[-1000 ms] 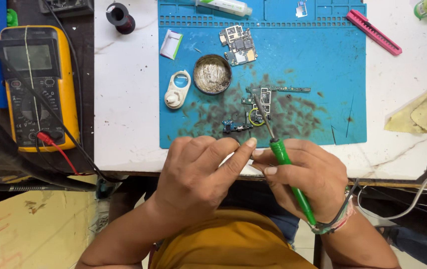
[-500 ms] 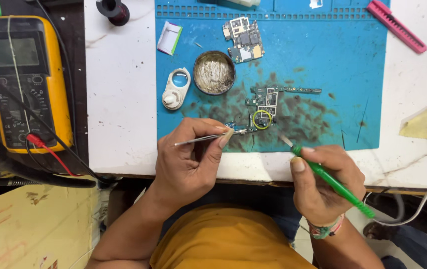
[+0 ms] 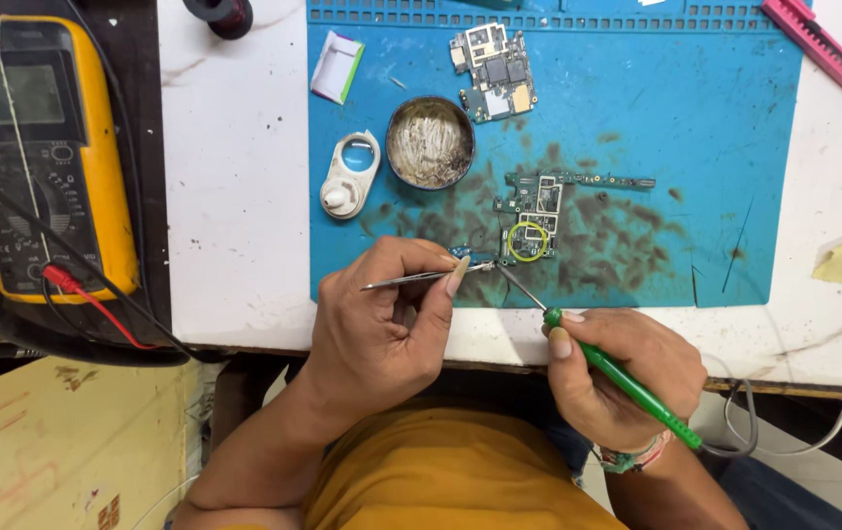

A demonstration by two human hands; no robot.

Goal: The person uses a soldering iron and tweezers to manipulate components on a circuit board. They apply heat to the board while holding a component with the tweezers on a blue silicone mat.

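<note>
Changes logged: left hand [image 3: 381,324] and right hand [image 3: 622,378], together one second ago at the desk edge, now apart. Tweezers [image 3: 426,277] now level, tips beside circuit board [image 3: 539,216]. Green soldering iron [image 3: 617,373] tip now lowered to the tweezer tips.

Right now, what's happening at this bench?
A person is working on a small green circuit board that lies on a blue work mat. The left hand holds thin metal tweezers with the tips at the board's lower left edge. The right hand holds a green-handled soldering iron, its tip pointed at the same spot. A second circuit board and a round tin sit further up the mat, and a yellow multimeter lies off to the left.
</note>
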